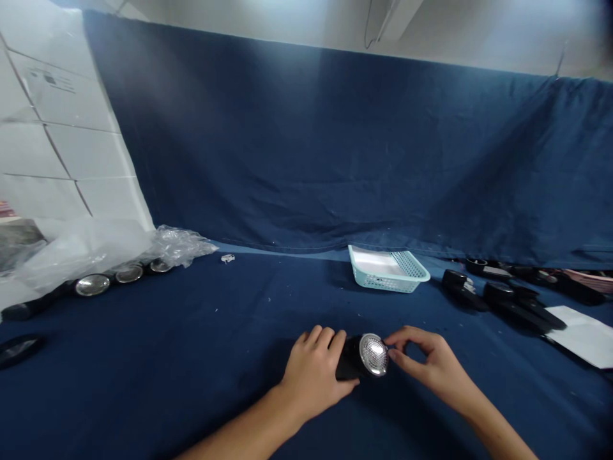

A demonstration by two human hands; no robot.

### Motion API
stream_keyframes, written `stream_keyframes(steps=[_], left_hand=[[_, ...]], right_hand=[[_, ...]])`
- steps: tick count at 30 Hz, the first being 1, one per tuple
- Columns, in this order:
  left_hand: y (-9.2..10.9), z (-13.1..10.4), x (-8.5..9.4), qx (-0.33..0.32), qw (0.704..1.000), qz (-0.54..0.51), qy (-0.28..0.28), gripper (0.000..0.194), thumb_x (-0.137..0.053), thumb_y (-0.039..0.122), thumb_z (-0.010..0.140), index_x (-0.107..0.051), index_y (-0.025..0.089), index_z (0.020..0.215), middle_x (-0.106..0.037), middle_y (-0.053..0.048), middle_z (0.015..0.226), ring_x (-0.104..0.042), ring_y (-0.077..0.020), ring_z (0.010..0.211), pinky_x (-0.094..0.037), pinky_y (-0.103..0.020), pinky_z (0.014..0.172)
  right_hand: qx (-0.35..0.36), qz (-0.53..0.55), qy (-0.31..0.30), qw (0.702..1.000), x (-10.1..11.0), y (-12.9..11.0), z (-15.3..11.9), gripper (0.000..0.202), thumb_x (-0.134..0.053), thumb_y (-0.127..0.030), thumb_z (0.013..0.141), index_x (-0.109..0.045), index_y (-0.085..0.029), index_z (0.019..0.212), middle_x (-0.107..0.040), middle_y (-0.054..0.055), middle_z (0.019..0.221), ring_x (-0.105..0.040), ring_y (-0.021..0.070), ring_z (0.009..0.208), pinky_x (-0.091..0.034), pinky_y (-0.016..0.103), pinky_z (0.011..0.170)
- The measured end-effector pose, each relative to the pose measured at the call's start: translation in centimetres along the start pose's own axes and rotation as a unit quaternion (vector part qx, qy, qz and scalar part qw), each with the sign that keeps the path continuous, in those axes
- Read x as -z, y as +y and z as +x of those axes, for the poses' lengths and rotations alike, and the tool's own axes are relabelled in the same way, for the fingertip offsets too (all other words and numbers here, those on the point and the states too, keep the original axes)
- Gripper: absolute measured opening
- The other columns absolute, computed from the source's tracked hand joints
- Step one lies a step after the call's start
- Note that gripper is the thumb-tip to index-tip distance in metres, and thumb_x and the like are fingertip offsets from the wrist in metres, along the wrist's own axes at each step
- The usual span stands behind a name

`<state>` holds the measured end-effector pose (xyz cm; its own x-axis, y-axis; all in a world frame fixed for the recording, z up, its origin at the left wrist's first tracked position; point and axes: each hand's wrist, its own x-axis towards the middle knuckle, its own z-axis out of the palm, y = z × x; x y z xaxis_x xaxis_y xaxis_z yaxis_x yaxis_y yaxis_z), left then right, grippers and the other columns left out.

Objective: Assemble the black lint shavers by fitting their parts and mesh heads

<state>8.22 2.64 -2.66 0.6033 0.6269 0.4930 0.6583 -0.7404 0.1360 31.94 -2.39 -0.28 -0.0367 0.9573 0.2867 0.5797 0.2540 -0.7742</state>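
Note:
My left hand [313,364] is wrapped round the black body of a flashlight [350,359], just above the blue cloth. The flashlight's round, dimpled silver reflector [374,354] faces up and towards me. Beside the reflector's right edge is my right hand [428,364], its thumb and forefinger drawn together in a pinch. Anything between those fingertips is too small to make out. Part of the flashlight's body is hidden under my left fingers.
A light blue basket [389,283] holding white paper stands behind. More flashlights [92,285] lie at the left by clear plastic wrap [179,245] and white boxes [86,150]. Black parts [512,305] and a white sheet [582,333] lie at right. A blue curtain [297,147] hangs behind.

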Motion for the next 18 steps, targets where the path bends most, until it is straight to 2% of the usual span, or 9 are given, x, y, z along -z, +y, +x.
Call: stream_keyframes(steps=[7, 13, 18], left_hand=[[0.1, 0.1, 0.1, 0.010, 1.000, -0.005, -0.013, 0.069, -0.079, 0.046, 0.061, -0.055, 0.018, 0.119, -0.065, -0.008, 0.104, -0.058, -0.0298, 0.096, -0.050, -0.045, 0.079], [0.3, 0.0, 0.1, 0.001, 1.000, 0.007, -0.010, 0.069, -0.078, 0.047, 0.063, -0.054, 0.017, 0.121, -0.064, -0.009, 0.105, -0.057, -0.0301, 0.097, -0.050, -0.045, 0.080], [0.7, -0.3, 0.2, -0.017, 0.999, 0.030, -0.004, 0.067, -0.076, 0.046, 0.067, -0.053, 0.017, 0.123, -0.064, -0.009, 0.108, -0.057, -0.0302, 0.096, -0.049, -0.046, 0.080]], right_hand=[[-0.028, 0.031, -0.004, 0.999, -0.2, -0.3, -0.1, 0.017, -0.061, -0.030, 0.081, -0.069, -0.019, 0.090, -0.065, 0.002, 0.076, -0.061, 0.0191, 0.074, -0.047, 0.032, 0.074], [-0.031, 0.024, 0.028, 0.999, -0.5, -1.3, -0.3, 0.015, -0.060, -0.028, 0.080, -0.068, -0.018, 0.086, -0.065, 0.003, 0.073, -0.060, 0.0190, 0.071, -0.046, 0.031, 0.071], [-0.025, 0.015, 0.051, 0.998, -0.6, -1.2, -0.2, 0.014, -0.060, -0.027, 0.079, -0.068, -0.018, 0.084, -0.065, 0.002, 0.071, -0.059, 0.0186, 0.069, -0.046, 0.031, 0.069]])
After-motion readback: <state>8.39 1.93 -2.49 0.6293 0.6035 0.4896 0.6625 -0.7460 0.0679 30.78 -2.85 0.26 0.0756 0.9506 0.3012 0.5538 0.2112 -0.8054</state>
